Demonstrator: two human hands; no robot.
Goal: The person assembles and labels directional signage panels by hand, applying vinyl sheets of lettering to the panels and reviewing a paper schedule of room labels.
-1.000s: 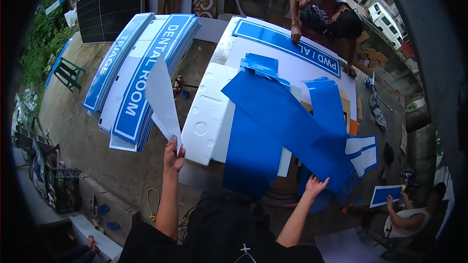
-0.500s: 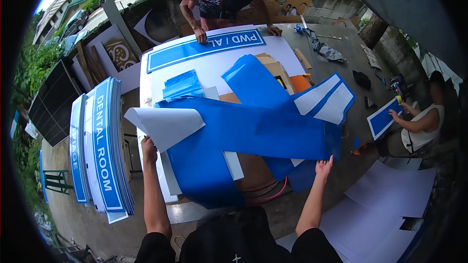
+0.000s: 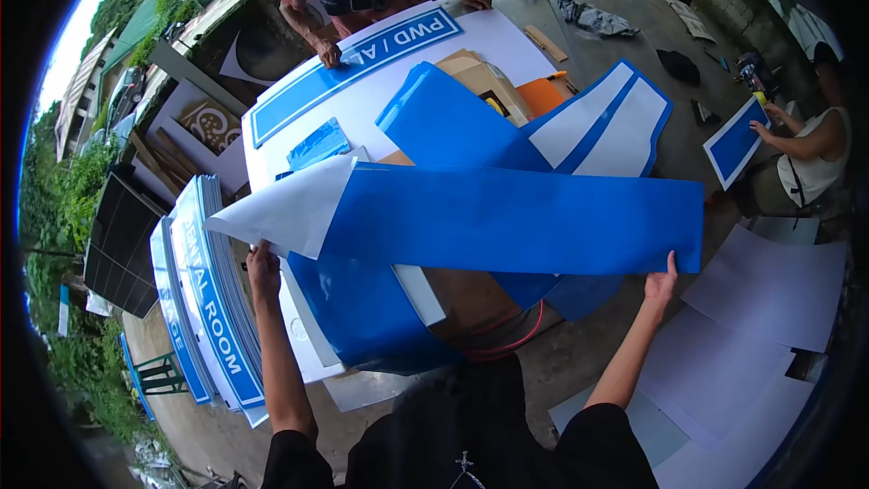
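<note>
Across the person's front, over a loose pile of blue material, a long blue sheet (image 3: 516,222) is held out between both hands. Left end is curled over, white underside (image 3: 290,213) showing.

Left hand (image 3: 262,272): fingers closed on the lower edge of that white flap. Right hand (image 3: 661,286): light pinch on the bottom edge near the right corner, one digit up against the blue face; the rest of that grip is hard to make out.

Handling, my read: light, thin, floppy crosswise but springy enough to span the gap. Face has a slight sheen, so probably slick; dry fingertips, no big squeeze. Likely creases if pinched hard or bent sharply at the flap. Best hold is near the corners, thumb on the face, fingers flat behind, mild tension between hands. A mid-edge hold would probably let the ends droop.

Snag risks: another blue sheet (image 3: 362,317) drapes just below over a white foam box (image 3: 303,335), and a blue-and-white piece (image 3: 611,131) lies just behind with its end close to the held sheet's top edge. Can't tell whether the held sheet touches any of them.
</note>
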